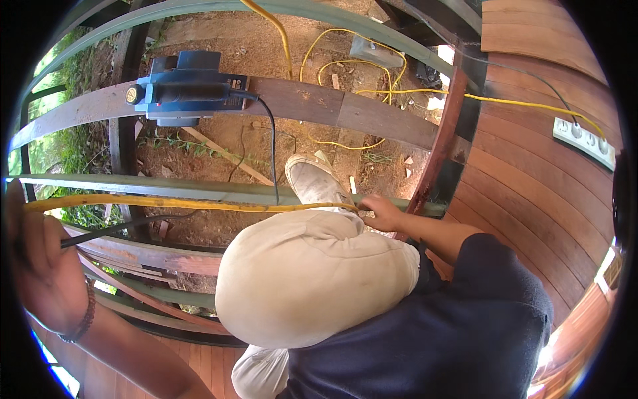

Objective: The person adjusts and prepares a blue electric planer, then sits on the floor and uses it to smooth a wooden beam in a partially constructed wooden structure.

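A yellow cable (179, 201) stretches across in front of my raised knee. At the left rim my left hand (53, 266) is closed round one end of this stretch, its fingertips partly in shadow. A black cord (126, 226) also runs up to those fingers. My right hand (382, 214), beyond the knee, has its fingers closed on the cable's other end. Farther off, a blue electric planer (189, 90) lies on a curved wooden beam (292, 100), its black power cord (273, 143) hanging down past the beam.
Below the open frame of green metal joists (166, 184) is bare soil with wood scraps. My shoe (316, 179) is among the joists. More yellow cable (339, 63) loops over the ground. A white socket strip (585, 143) with plugs sits on the wooden decking (525, 173) at right.
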A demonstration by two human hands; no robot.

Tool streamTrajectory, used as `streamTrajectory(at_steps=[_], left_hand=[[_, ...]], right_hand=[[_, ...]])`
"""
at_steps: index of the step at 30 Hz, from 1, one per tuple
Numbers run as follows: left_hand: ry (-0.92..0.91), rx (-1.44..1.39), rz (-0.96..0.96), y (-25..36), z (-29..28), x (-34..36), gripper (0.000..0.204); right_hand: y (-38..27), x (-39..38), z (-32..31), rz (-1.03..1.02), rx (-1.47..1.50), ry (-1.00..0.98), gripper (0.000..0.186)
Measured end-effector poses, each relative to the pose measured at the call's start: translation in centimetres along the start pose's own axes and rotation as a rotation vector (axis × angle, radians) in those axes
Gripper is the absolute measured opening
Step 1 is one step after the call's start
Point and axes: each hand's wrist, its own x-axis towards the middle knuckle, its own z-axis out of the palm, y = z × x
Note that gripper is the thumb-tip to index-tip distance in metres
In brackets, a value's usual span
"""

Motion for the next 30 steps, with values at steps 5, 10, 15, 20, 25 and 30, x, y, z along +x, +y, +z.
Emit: streamTrajectory(at_steps=[5, 10, 15, 20, 25, 30], left_hand=[[0.487, -0.009, -0.276, -1.6, 5.7, -1.5, 0.041], [0.258, 0.066, -0.522, -5.9, 10.4, -1.1, 0.035], [0.027, 0.374, -0.567, -4.7, 14.6, 0.7, 0.022], [-0.064, 0.43, -0.06, -6.2, 18.2, 6.4, 0.034], [0.382, 0.485, 0.229, -6.5, 18.1, 5.7, 0.033], [0.104, 0.357, -0.39, -9.1, 17.6, -3.0, 0.024]], right_hand=[[-0.8, -0.9, 0.6, -0.036, -0.125, -0.001, 0.022], [-1.1, -2.9, -3.6, 0.297, 0.124, -0.278, 0.027], [-11.1, -0.7, -16.6, 0.529, 0.826, -0.473, 0.021], [-23.1, 0.0, -21.8, 0.147, 0.905, -0.392, 0.019], [-26.2, 1.3, -22.5, -0.421, 1.304, -0.441, 0.026], [-30.6, 5.4, -19.6, -0.408, 1.232, -0.263, 0.033]])
